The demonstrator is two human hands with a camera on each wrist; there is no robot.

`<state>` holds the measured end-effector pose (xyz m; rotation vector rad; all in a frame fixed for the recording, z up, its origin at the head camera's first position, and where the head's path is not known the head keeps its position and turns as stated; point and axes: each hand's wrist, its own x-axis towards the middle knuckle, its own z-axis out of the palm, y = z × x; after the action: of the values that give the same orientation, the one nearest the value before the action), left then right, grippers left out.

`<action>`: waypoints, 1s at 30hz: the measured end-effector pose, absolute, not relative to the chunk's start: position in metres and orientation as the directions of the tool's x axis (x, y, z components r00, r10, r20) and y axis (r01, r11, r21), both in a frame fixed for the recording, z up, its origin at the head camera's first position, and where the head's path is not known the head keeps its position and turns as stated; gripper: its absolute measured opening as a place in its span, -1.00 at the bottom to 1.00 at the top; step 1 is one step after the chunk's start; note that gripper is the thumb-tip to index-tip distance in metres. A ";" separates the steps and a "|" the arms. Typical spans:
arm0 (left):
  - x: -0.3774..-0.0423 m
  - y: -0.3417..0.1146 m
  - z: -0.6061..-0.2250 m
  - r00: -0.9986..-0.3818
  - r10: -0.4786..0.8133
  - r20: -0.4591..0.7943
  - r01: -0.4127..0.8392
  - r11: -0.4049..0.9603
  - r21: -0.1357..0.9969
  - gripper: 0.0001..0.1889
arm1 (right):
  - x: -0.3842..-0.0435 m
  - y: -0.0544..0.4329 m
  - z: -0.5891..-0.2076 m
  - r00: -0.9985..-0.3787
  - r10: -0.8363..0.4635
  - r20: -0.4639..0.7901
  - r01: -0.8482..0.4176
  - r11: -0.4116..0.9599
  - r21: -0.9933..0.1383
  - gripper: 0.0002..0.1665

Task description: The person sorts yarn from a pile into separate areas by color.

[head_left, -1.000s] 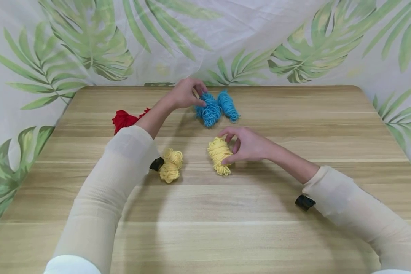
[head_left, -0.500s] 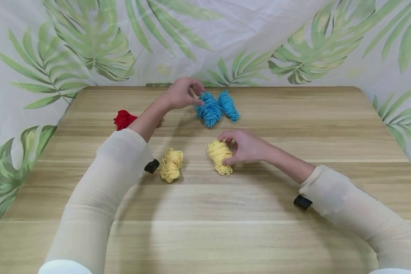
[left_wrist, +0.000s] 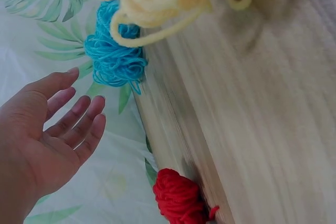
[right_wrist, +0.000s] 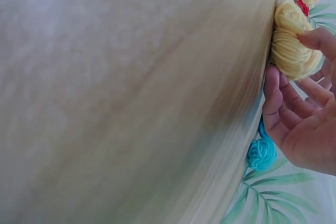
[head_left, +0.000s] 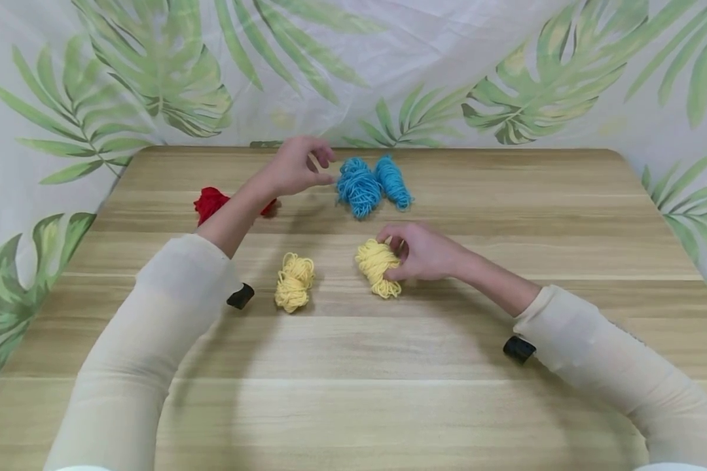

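Note:
In the head view my left hand (head_left: pixel 300 167) is just left of a fuller blue yarn bundle (head_left: pixel 359 188), apart from it, fingers loosely bent around nothing. A slimmer blue yarn bundle (head_left: pixel 393 183) lies right beside that one. My right hand (head_left: pixel 427 252) holds a yellow yarn bundle (head_left: pixel 377 267) on the table by its right side; in the right wrist view the thumb (right_wrist: pixel 315 39) presses the yarn and the fingers lie at its other side. Another yellow yarn bundle (head_left: pixel 295 282) lies to the left. Red yarn (head_left: pixel 211 201) is partly hidden behind my left forearm.
The wood-grain table (head_left: pixel 365 405) ends at a back edge with rounded corners. Behind it hangs a white cloth (head_left: pixel 424 52) printed with green leaves. Black devices (head_left: pixel 518 350) sit at both sleeve cuffs.
My left hand has let go of the fuller blue yarn bundle and drawn back to the left, leaving a gap. The right hand and its yellow yarn bundle have hardly moved.

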<state>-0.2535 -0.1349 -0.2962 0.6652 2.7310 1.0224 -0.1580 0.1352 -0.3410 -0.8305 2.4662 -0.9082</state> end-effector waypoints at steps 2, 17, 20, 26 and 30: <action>-0.251 -0.137 -0.296 -0.892 0.452 0.015 0.349 0.666 0.659 -0.70 | -0.158 0.136 -0.341 -0.757 -0.637 -0.146 -0.389 0.618 -0.683 -0.37; -0.221 -0.139 -0.293 -0.856 0.517 0.028 0.417 0.655 0.630 -0.71 | -0.161 0.152 -0.340 -0.791 -0.597 -0.136 -0.350 0.623 -0.700 -0.37; -0.215 -0.139 -0.292 -0.843 0.538 0.025 0.432 0.648 0.627 -0.71 | -0.162 0.156 -0.340 -0.797 -0.591 -0.124 -0.350 0.619 -0.703 -0.35; -0.204 -0.144 -0.294 -0.821 0.570 0.023 0.453 0.626 0.634 -0.74 | -0.165 0.164 -0.341 -0.813 -0.572 -0.106 -0.345 0.620 -0.705 -0.37; -0.200 -0.147 -0.299 -0.818 0.575 0.016 0.455 0.630 0.630 -0.74 | -0.166 0.170 -0.341 -0.827 -0.555 -0.092 -0.335 0.618 -0.711 -0.39</action>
<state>-0.1995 -0.1475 -0.2988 0.8511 2.6640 0.9518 -0.1662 0.1700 -0.3409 -0.7201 2.5413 -1.0265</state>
